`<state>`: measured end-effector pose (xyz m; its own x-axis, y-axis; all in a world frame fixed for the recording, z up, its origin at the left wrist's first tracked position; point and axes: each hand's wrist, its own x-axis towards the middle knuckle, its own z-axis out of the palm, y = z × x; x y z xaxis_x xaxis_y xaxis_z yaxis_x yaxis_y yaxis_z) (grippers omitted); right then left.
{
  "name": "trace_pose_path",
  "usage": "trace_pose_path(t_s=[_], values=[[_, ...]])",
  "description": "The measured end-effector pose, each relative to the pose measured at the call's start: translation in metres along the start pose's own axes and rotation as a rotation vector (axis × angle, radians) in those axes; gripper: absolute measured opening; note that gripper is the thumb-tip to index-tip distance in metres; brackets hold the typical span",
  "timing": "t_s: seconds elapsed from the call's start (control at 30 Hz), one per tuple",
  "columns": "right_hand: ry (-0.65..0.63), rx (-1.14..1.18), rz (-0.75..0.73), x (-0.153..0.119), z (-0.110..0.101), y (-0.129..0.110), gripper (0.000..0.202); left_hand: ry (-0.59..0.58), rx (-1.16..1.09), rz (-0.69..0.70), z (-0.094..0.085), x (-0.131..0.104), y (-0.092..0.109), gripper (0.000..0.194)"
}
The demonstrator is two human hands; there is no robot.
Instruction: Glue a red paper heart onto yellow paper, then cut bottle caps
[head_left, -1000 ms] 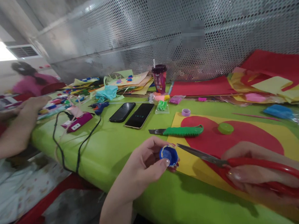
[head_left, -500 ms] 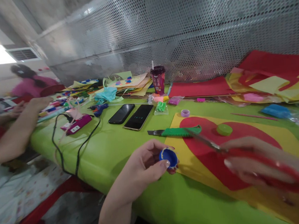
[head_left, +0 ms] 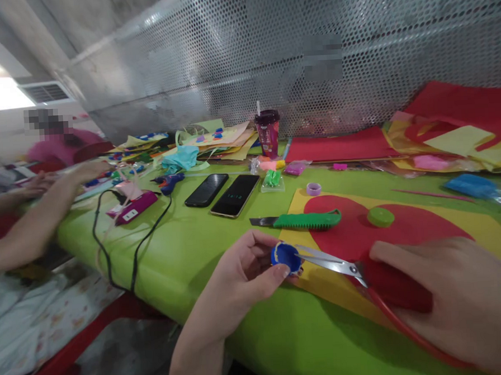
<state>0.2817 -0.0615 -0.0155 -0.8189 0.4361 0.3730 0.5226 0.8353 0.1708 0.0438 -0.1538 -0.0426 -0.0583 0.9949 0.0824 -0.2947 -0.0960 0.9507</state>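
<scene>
Between the thumb and fingers of my left hand (head_left: 249, 271) is a small round blue cup-shaped piece (head_left: 286, 258) with a pale, ragged rim. Its hollow side faces up and toward me. My right hand (head_left: 453, 294) grips red-handled scissors (head_left: 338, 264), blades pointing left. The slightly parted tips reach the right edge of the blue piece; whether they touch it I cannot tell. Under the scissors lies a red paper heart (head_left: 345, 233) on a yellow sheet (head_left: 323, 293). A green utility knife (head_left: 306, 221), blade out, and a green round cap (head_left: 380, 217) rest near the heart.
Two phones (head_left: 235, 195) lie left of the knife. A purple power strip (head_left: 134, 209) with black cables and a blue glue gun (head_left: 171, 183) sit farther left. Behind stand a lidded drink cup (head_left: 268, 133) and red paper (head_left: 340, 146). Another person's arm (head_left: 38, 221) rests at the far left.
The scissors have swung down and left, bringing their tips from above the heart to the blue piece. My left hand stays nearly in place, still holding that piece.
</scene>
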Motion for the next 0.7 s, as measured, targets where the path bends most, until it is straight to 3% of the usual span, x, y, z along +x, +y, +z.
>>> trace_pose_path(t_s=[0.4,0.7], values=[[0.137,-0.131,-0.104,0.002,0.002,-0.005,0.015,-0.005,0.128,0.006,0.002,-0.002,0.001,0.024],[0.109,-0.097,-0.136,0.002,0.001,-0.011,0.018,-0.046,0.104,0.019,0.000,-0.002,0.001,0.019]])
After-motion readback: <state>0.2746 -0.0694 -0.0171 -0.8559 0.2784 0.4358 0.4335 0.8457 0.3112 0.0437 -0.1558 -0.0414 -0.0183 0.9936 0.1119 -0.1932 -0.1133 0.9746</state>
